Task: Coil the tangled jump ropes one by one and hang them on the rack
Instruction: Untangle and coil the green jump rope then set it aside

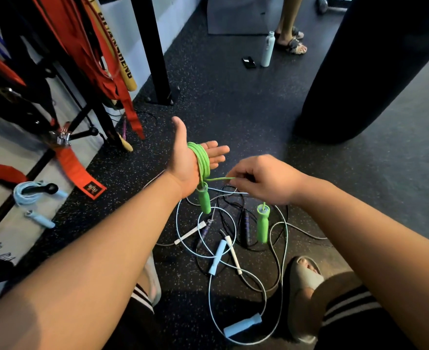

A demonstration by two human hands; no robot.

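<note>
The bright green jump rope (202,159) is wound in several tight loops round the left hand (185,160), whose fingers (216,150) lie straight and spread. One green handle (204,200) hangs at its six o'clock. At three o'clock the right hand (261,179) pinches the rope's free strand; the second handle (262,223) dangles below it.
</note>
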